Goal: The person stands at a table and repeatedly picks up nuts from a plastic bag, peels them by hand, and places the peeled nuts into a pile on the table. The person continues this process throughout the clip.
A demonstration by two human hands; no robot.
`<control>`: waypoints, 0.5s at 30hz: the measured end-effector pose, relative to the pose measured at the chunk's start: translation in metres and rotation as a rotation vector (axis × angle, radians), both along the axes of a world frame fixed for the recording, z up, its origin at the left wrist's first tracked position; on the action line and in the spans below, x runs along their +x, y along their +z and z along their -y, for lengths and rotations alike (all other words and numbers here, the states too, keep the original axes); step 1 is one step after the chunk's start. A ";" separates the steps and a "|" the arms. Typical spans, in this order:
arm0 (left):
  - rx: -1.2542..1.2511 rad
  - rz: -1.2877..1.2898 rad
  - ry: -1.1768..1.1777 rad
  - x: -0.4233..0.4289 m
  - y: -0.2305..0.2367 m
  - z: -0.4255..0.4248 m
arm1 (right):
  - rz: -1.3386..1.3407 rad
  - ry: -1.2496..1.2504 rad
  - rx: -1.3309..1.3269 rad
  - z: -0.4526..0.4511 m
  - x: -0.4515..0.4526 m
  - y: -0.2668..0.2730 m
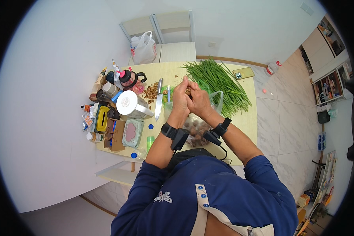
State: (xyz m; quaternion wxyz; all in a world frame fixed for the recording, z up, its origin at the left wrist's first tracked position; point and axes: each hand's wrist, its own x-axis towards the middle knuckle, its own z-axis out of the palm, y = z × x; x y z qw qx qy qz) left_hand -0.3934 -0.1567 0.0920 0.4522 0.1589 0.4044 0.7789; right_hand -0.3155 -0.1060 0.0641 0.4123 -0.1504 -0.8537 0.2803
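Above the table, my left hand (180,96) and my right hand (201,101) are pressed together with fingers folded over each other. Between them shows part of a brown roundish piece (188,91), which looks like a walnut; the rest is hidden by the fingers. Under my wrists sits a clear plastic bag (196,131) of similar brown round pieces. Left of my hands lies a kitchen knife (159,101), its handle pointing away from me. Beside it are scattered brown fragments (151,93). A green plastic bag (204,86) is partly hidden behind my hands.
Long green chives (219,85) cover the far right of the table, near a phone (243,73). At left stand a white-lidded pitcher (131,103), a pink drink bottle (132,81), a wipes pack (132,132) and a cardboard box (117,138). A blue cap (150,126) lies nearer me.
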 end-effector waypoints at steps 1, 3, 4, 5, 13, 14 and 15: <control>0.036 0.003 -0.043 -0.001 0.002 0.001 | 0.009 0.027 -0.094 0.000 0.001 0.000; 0.039 0.026 -0.127 -0.002 0.004 0.005 | 0.020 0.087 -0.275 -0.001 0.005 0.000; 0.058 0.033 -0.113 -0.002 0.005 0.006 | 0.001 0.098 -0.347 -0.003 0.005 0.000; 0.078 0.039 -0.100 -0.002 0.005 0.006 | -0.026 0.115 -0.412 -0.006 0.003 0.001; 0.108 -0.174 -0.245 -0.016 -0.011 0.014 | -0.122 0.399 -1.227 -0.012 0.003 0.006; 0.111 -0.172 -0.226 -0.015 -0.012 0.014 | -0.096 0.439 -1.252 -0.013 0.004 0.007; 0.096 -0.173 -0.212 -0.015 -0.012 0.014 | -0.076 0.483 -1.274 -0.014 0.005 0.009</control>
